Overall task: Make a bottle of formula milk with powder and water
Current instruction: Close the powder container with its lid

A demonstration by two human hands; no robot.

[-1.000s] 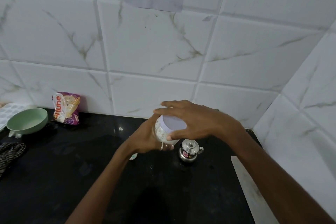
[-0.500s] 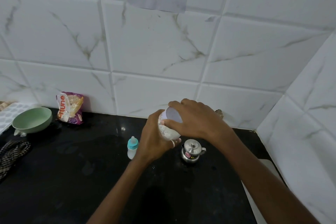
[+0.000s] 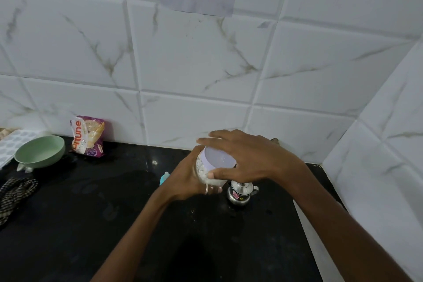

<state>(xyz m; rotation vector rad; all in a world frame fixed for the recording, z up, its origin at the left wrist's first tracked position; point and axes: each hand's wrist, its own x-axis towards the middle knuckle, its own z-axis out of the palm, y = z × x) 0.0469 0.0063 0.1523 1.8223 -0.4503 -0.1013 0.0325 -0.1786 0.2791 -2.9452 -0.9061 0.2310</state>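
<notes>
Seen from above, a person's two bare hands meet at the centre of the frame, over a black surface set against white marbled wall tiles. The left hand (image 3: 186, 181) is wrapped around the body of a clear jar of white powder (image 3: 207, 173), gripping it from the left and underneath so it stays steady and slightly tilted. The right hand (image 3: 249, 155) comes in from the right with its fingers spread and curled over the jar's pale lilac lid (image 3: 219, 158), thumb pressed to the near rim. That pairing, one hand bracing and one on the cap, suggests the lid is being twisted, probably to get at the powder; which way it turns cannot be told.

Just left of the left hand, the teal cap of a small baby bottle (image 3: 164, 177) peeks out, standing on the surface, close at hand for filling. Just right of the jar and below it stands a small steel pot with a lid (image 3: 240, 192), probably the water. At the left of the frame, well apart, sit a green bowl (image 3: 40, 151) and a purple food packet (image 3: 88, 136) leaning on the wall.
</notes>
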